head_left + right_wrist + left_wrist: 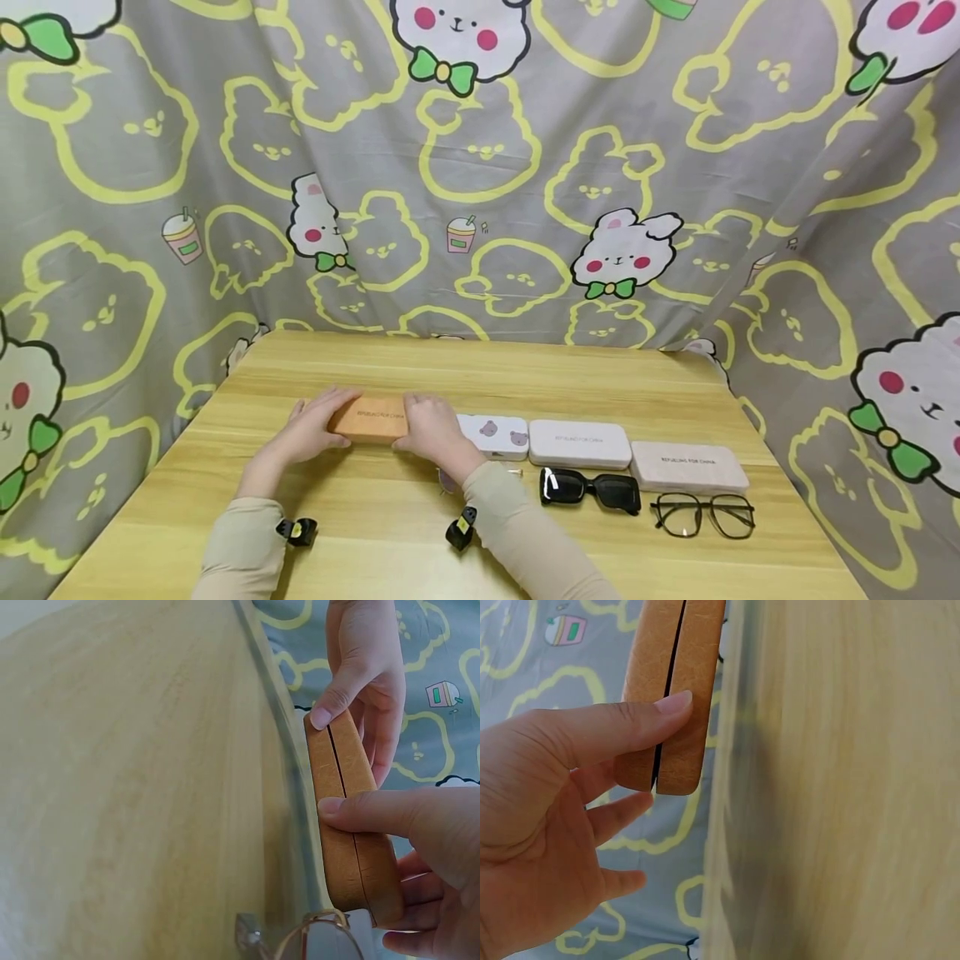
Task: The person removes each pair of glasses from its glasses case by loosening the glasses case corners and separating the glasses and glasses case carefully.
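An orange-brown glasses case with lettering on its top is held between both hands. At its left end my left hand grips it, the thumb across the front seam and the other fingers behind. My right hand holds the right part the same way, its thumb on the front in the right wrist view. The seam shows as a dark line along the case. Just right of the right hand lies a white case with bear prints, partly covered by it. A pair of glasses is mostly hidden behind the right wrist.
A white case and a pale pink case continue the row to the right. Black sunglasses and thin-framed eyeglasses lie before them. A patterned curtain surrounds the wooden table.
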Motion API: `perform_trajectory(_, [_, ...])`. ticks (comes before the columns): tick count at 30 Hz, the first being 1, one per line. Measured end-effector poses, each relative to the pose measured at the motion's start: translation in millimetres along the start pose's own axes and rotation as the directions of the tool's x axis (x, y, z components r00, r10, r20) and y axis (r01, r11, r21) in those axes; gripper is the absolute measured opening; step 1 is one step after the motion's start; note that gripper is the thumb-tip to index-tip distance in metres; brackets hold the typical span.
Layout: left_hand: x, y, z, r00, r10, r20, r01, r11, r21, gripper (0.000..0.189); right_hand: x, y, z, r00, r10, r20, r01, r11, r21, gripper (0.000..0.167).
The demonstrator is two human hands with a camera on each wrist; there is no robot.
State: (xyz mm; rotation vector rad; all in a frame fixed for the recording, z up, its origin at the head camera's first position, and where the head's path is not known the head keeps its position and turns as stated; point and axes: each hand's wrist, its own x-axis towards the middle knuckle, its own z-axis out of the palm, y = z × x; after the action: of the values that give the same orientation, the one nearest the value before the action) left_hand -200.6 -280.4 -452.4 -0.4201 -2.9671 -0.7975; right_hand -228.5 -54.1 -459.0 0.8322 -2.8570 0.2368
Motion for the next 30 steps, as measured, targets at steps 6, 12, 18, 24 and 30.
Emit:
perform_trajectory(6, [0.4,-2.8,2.7,1.000,-0.007,0.018,0.007,1.000,0.007,0.080,-1.9,-0.4,3.5,1.000,-0.002,0.021,0.002,1.000,-0.010,0.075])
perform_trajectory(12, [0.8,-2.3,4.6,1.000,-0.010,0.025,0.009,1.000,0.015,0.080,-2.6,0.1,6.5,0.999,0.012,0.036,-0.012,1.000,-0.007,0.079])
perform_trajectory(18, [2.6,-1.4,6.1,0.999,-0.019,0.038,0.018,1.000,0.022,0.080,-3.7,0.8,7.5,0.999,0.015,0.046,-0.015,1.000,-0.012,0.082])
perform_trajectory(24, [4.1,-1.7,8.9,0.999,-0.024,0.046,0.022,0.999,0.024,0.081,-3.7,2.0,8.9,0.998,0.019,0.052,-0.018,1.000,-0.022,0.079])
perform_trajectory(30, [4.0,-1.6,11.4,0.998,-0.029,0.054,0.028,0.999,0.015,0.081,-5.2,2.8,9.4,0.998,0.023,0.055,-0.021,0.999,-0.032,0.078])
